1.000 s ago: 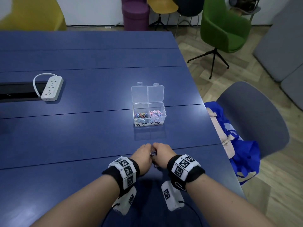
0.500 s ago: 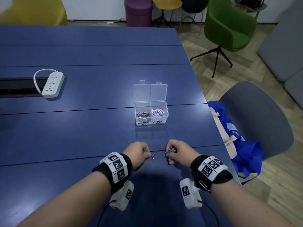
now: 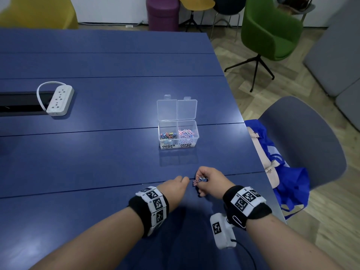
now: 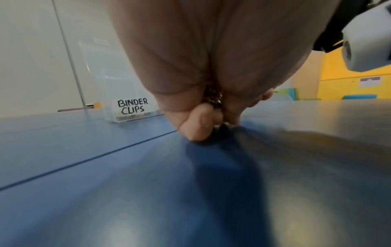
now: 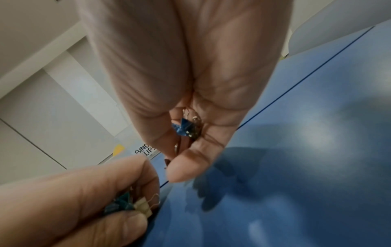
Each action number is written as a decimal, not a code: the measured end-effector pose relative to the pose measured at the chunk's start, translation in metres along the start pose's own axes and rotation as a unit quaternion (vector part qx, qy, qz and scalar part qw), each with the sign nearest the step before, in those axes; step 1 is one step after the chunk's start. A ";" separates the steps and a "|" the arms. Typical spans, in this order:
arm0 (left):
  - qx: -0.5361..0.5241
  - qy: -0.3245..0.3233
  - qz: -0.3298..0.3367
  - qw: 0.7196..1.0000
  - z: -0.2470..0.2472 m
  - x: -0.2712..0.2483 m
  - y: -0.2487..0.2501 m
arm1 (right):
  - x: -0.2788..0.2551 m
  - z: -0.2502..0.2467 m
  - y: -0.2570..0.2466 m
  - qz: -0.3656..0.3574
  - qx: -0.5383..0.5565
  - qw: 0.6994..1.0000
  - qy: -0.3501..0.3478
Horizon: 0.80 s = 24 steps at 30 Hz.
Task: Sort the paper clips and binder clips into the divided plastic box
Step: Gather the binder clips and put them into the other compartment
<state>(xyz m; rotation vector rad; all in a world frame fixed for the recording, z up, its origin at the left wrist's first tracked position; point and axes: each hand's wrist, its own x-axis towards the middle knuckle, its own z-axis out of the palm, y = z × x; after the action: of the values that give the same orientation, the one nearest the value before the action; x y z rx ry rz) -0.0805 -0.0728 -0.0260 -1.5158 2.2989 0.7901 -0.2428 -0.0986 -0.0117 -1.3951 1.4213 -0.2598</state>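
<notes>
The clear divided box (image 3: 196,133) stands open on the blue table (image 3: 97,162). Its left cell, labelled BINDER CLIPS (image 4: 132,106), holds coloured binder clips (image 3: 167,135). The right cell holds paper clips (image 3: 186,134). Nearer to me, my right hand (image 3: 200,177) pinches a small bunch of binder clips (image 3: 200,180), and a blue one (image 5: 183,128) shows in its palm. My left hand (image 3: 184,180) sits just left of it with fingers curled on the table. It grips teal and cream binder clips (image 5: 129,204).
A white power strip (image 3: 58,100) lies at the far left beside a black cable slot (image 3: 17,104). The table's right edge is close to my right wrist. Past it stand a grey chair (image 3: 303,145) and a blue bag (image 3: 286,178).
My hands touched a second ago, drew apart, and have now come close together again. The small clip that lay on the table between them no longer lies apart from the right hand's bunch.
</notes>
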 end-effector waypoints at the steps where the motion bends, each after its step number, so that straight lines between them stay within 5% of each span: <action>1: -0.005 0.001 -0.002 1.000 0.000 0.000 0.000 | 0.000 0.000 0.001 0.002 0.007 1.000 -0.002; 6: -0.157 0.022 -0.049 0.986 -0.007 0.002 -0.004 | -0.001 0.002 0.004 -0.003 0.061 0.998 -0.013; 11: -0.198 0.037 -0.080 0.976 -0.028 -0.003 -0.021 | 0.001 0.002 -0.004 -0.007 0.060 0.998 0.001; 20: -0.295 0.226 -0.118 0.921 -0.126 0.020 -0.042 | 0.042 -0.021 -0.094 -0.082 -0.065 0.993 0.063; 24: -0.323 0.239 -0.156 0.903 -0.145 0.044 -0.050 | 0.063 -0.030 -0.120 -0.078 -0.087 0.990 0.082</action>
<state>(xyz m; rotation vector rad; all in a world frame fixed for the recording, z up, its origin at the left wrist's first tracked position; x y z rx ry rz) -0.0434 -0.2051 0.0554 -2.5395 2.0869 1.2811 -0.1788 -0.2000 0.0590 -1.6629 1.4985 -0.3655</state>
